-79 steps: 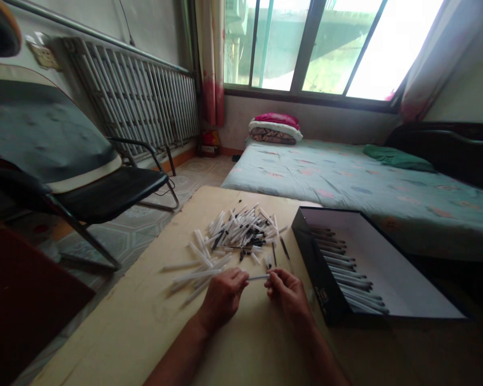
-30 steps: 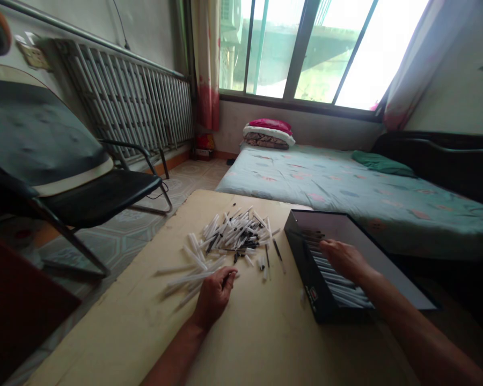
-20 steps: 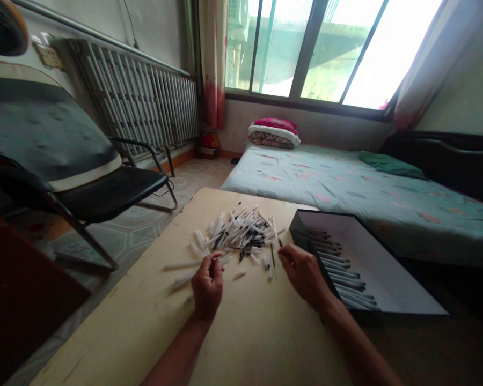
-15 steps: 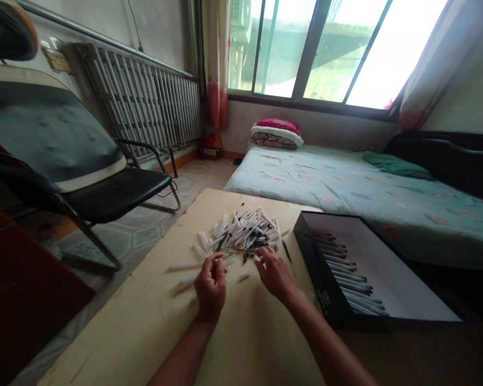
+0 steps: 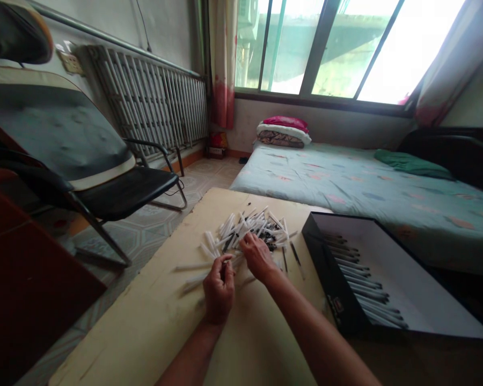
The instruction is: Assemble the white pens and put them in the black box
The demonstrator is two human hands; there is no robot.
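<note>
A heap of white pen barrels and black pen parts point(image 5: 253, 231) lies on a pale wooden table point(image 5: 153, 321). My left hand point(image 5: 218, 287) rests near the heap's front edge, fingers curled round a thin dark pen piece. My right hand point(image 5: 256, 257) reaches across into the heap, fingers bent down onto the parts; what it grips is hidden. To the right lies a black box point(image 5: 330, 289) with a white inside, and a row of finished pens point(image 5: 362, 287) lines its left side.
A black folding chair point(image 5: 104, 187) stands left of the table by a white radiator point(image 5: 153, 102). A bed with a green sheet point(image 5: 346, 182) and folded bedding point(image 5: 284, 131) lies beyond the table under the window.
My right hand left the box, came back left across the table and now reaches into the heap. My left hand kept its hold and barely shifted.
</note>
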